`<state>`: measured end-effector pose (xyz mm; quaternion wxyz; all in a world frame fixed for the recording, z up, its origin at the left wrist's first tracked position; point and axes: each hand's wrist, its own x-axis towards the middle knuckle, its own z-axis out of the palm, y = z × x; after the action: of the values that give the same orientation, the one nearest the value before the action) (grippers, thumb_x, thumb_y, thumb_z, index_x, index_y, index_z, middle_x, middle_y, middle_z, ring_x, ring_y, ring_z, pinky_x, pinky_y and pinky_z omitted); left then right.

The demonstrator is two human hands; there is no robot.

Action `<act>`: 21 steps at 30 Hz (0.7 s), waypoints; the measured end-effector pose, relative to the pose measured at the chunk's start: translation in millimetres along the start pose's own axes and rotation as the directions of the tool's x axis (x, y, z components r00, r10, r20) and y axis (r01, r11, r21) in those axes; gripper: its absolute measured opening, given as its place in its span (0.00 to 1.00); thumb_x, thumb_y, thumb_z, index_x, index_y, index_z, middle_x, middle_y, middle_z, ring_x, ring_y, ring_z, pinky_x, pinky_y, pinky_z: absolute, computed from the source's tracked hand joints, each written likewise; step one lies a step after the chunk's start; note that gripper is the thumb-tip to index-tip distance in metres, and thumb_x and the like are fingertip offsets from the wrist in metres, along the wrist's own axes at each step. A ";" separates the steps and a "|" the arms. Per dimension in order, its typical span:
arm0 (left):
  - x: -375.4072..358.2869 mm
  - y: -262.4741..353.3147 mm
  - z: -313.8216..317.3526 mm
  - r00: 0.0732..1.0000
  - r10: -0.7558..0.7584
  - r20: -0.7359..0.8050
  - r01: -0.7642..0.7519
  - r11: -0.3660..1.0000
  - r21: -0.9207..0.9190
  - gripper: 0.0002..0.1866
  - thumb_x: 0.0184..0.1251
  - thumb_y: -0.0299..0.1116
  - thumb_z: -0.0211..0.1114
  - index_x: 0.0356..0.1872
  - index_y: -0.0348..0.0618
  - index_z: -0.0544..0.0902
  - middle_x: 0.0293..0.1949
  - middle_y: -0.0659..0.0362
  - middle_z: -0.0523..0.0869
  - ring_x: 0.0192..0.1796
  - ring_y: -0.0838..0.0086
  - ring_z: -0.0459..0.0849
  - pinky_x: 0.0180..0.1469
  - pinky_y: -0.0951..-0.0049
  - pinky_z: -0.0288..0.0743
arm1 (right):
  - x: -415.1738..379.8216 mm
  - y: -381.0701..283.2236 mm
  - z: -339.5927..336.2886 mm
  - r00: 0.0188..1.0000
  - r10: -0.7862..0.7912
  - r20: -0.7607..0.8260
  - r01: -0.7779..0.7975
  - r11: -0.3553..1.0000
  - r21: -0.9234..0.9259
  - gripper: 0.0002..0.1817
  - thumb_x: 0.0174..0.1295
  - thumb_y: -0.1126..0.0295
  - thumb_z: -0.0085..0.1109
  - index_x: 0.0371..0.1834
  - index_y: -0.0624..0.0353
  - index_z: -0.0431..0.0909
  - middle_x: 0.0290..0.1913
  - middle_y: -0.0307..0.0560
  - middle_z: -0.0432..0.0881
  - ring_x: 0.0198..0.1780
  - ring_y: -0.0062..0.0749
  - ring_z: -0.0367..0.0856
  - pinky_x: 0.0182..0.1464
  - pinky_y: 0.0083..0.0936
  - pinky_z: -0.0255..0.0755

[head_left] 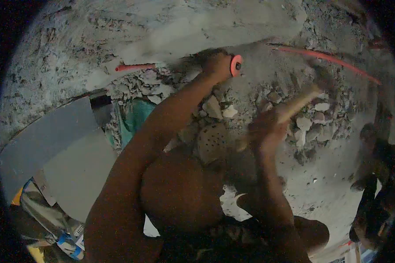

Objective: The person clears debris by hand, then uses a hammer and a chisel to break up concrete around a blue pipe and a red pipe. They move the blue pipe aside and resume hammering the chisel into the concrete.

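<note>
My left hand (217, 68) is closed around a chisel whose round red guard (234, 60) faces right, its dark striking end in the middle. The chisel's tip is hidden beyond the hand, close to the rough wall. My right hand (270, 131) grips the wooden handle of a hammer (300, 103), tilted up to the right. The hammer's dark head (324, 78) is smeared by motion and stands apart from the chisel. Below and between the hands lies a brick with small holes (212, 140), among broken rubble (213, 107).
A red conduit (329, 57) runs along the wall at right; a short red piece (134, 67) sticks out at left. More rubble (316, 127) lies right of the hammer. Grey boards (74, 162) and a bag (41, 206) are at left. Another person (377, 175) is at the right edge.
</note>
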<state>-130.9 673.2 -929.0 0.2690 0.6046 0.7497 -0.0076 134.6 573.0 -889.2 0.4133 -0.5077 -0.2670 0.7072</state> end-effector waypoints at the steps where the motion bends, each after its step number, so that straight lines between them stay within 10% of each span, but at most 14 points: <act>1: 6.2 -7.1 12.6 0.997 0.030 -0.070 -0.032 0.999 -0.030 0.20 0.52 0.46 0.72 0.44 0.48 0.87 0.35 0.46 0.88 0.41 0.50 0.88 0.44 0.52 0.82 | -1.2 16.2 -0.2 0.999 -0.042 -0.001 0.041 0.988 -0.151 0.14 0.76 0.53 0.49 0.49 0.51 0.74 0.24 0.33 0.71 0.19 0.21 0.66 0.21 0.24 0.65; 7: 6.4 -0.5 -6.8 0.997 0.056 -0.048 -0.056 0.998 -0.012 0.20 0.54 0.47 0.71 0.44 0.48 0.87 0.37 0.47 0.88 0.42 0.50 0.88 0.47 0.52 0.82 | -4.8 -46.8 21.4 0.947 0.267 0.178 -0.199 0.924 -0.328 0.16 0.75 0.58 0.55 0.49 0.61 0.73 0.30 0.38 0.77 0.30 0.22 0.72 0.34 0.28 0.71; 9: 6.1 5.6 -8.9 0.992 0.097 -0.077 -0.104 0.990 -0.090 0.21 0.54 0.47 0.71 0.45 0.47 0.87 0.37 0.47 0.88 0.42 0.49 0.88 0.47 0.53 0.82 | 8.7 -52.0 0.8 0.979 0.163 0.122 -0.178 0.977 0.116 0.13 0.76 0.58 0.53 0.44 0.58 0.73 0.28 0.38 0.76 0.25 0.24 0.72 0.26 0.26 0.70; 14: -2.6 14.2 -15.3 0.989 -0.135 -0.053 0.131 0.989 -0.073 0.23 0.54 0.48 0.71 0.50 0.49 0.85 0.40 0.47 0.88 0.44 0.47 0.87 0.49 0.51 0.82 | 20.3 -109.7 18.3 0.985 0.047 -0.166 -0.015 0.981 0.191 0.14 0.76 0.56 0.54 0.44 0.56 0.74 0.26 0.38 0.76 0.23 0.26 0.72 0.25 0.28 0.71; 19: 12.4 -1.7 12.6 0.991 -0.117 -0.059 0.117 0.993 -0.006 0.22 0.54 0.48 0.70 0.48 0.48 0.86 0.44 0.46 0.88 0.48 0.48 0.87 0.51 0.51 0.82 | -9.5 35.1 -2.2 0.941 0.269 0.207 -0.140 0.863 -0.486 0.17 0.76 0.55 0.54 0.51 0.59 0.74 0.30 0.38 0.78 0.29 0.23 0.72 0.33 0.30 0.70; 21: 22.7 -11.2 12.2 0.994 -0.106 -0.007 0.106 0.993 0.052 0.22 0.54 0.48 0.71 0.46 0.47 0.87 0.44 0.46 0.88 0.49 0.48 0.86 0.51 0.51 0.82 | -4.1 4.8 -3.3 0.894 0.419 0.157 -0.365 0.887 -0.284 0.18 0.75 0.55 0.55 0.54 0.58 0.73 0.32 0.39 0.78 0.28 0.25 0.73 0.32 0.30 0.71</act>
<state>-139.1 686.6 -952.3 0.2509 0.5707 0.7809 -0.0401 136.7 566.9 -892.1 0.1635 -0.5195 -0.2871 0.7880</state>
